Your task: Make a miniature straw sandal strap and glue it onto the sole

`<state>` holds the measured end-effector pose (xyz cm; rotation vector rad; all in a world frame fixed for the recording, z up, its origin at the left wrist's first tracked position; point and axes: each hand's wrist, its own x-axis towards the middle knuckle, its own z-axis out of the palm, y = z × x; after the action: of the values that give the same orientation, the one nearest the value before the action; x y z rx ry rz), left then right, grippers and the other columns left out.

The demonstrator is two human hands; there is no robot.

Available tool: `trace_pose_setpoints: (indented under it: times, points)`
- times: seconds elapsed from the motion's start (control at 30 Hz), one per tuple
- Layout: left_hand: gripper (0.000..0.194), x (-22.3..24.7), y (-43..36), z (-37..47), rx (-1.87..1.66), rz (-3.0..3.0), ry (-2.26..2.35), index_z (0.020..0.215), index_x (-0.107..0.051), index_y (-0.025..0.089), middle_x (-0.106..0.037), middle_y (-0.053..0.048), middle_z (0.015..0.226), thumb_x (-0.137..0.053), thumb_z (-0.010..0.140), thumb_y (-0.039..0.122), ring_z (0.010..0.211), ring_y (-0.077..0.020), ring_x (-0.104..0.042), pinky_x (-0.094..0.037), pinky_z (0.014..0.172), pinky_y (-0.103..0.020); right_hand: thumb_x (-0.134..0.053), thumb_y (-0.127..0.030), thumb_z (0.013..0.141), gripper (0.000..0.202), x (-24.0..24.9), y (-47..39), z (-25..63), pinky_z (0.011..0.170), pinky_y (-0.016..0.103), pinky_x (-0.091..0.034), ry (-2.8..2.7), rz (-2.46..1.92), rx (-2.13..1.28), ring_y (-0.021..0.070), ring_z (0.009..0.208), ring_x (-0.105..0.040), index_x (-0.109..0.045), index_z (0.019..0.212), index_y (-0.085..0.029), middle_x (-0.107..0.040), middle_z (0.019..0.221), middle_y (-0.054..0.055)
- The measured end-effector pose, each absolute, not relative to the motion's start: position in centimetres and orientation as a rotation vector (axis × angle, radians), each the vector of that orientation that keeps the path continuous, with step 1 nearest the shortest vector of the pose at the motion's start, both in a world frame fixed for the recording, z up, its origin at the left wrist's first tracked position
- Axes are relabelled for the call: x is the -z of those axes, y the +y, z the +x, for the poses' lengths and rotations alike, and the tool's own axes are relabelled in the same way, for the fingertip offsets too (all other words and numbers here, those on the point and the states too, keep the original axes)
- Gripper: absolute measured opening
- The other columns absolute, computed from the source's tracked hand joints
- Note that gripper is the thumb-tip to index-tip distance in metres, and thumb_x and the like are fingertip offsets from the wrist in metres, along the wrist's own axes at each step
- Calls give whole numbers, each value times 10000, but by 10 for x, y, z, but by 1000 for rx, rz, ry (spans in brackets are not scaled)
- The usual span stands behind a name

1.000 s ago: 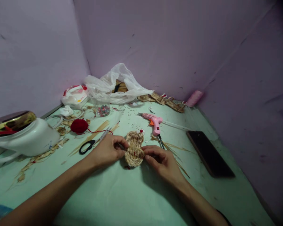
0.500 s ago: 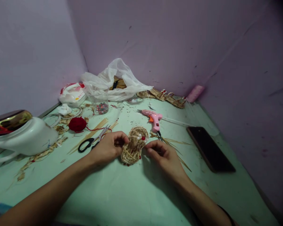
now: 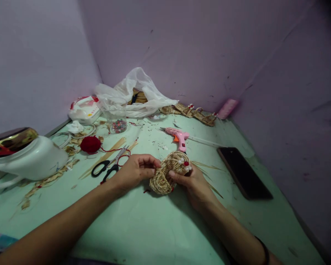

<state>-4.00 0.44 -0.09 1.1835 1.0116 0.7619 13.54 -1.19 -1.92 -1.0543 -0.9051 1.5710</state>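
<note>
A small slipper-shaped piece of coiled, braided straw (image 3: 162, 182), trimmed with a red bead and white beads at its far right end, is held just above the green tabletop. My right hand (image 3: 194, 184) grips its right side, thumb on top and fingers hidden beneath. At the left edge, my left hand (image 3: 139, 170) is closed in a pinch on the braid; the exact contact is partly hidden. Black-handled scissors (image 3: 110, 165) lie beside my left wrist. Just beyond the straw piece rests a pink glue gun (image 3: 179, 137).
A red yarn ball (image 3: 90, 145) lies left, near a white pitcher (image 3: 46, 158) on its side. Farther back stand a clear cup of beads (image 3: 118, 123) and a white plastic bag (image 3: 143, 88). A phone (image 3: 244, 173) lies right. Straw strips (image 3: 208, 166) are scattered about.
My right hand has taken hold of the straw slipper piece, which has shifted right and tilted up. My left hand has followed it to the right, uncovering more of the scissors.
</note>
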Motion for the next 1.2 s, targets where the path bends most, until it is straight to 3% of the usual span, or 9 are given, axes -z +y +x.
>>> trace_pose_setpoints:
  times: [0.13,0.4,0.63,0.83,1.2]
  points:
    - [209,-7,1,-42,-785,1405,1063,832,-593,142,-599,-78,1050,-581,636,214,876,-172,-550,-424,787,-302,-740,-175,514,301,20,-11,134,623,333,-480,-660,-1098,-1559,183,601,-596,-619,787,-140,-664,692,33]
    - [188,-9,-10,-30,-745,1676,1217,827,-612,132,-639,-43,857,-572,650,179,839,-164,-551,-416,796,-293,-704,-161,552,266,21,-11,129,603,308,-473,-591,-1101,-1547,173,607,-593,-612,801,-143,-659,686,25]
    - [87,-1,-12,-23,-735,1614,1262,725,-598,136,-619,-5,712,-534,667,130,663,-116,-537,-435,649,-239,-752,-145,496,277,18,-14,128,608,312,-473,-675,-1092,-1655,158,591,-582,-594,723,-133,-645,654,19]
    - [105,-4,-13,-23,-755,1705,1138,738,-612,135,-645,-30,790,-521,689,116,781,-134,-563,-417,767,-261,-734,-128,504,228,19,-15,128,564,307,-465,-658,-1137,-1575,148,533,-570,-587,679,-125,-628,600,13]
    - [86,-1,-9,-24,-709,1927,1085,744,-545,162,-589,-11,771,-462,736,139,739,-131,-522,-400,703,-260,-733,-144,473,195,19,-15,123,526,293,-453,-564,-1167,-1501,144,499,-561,-608,619,-111,-633,561,18]
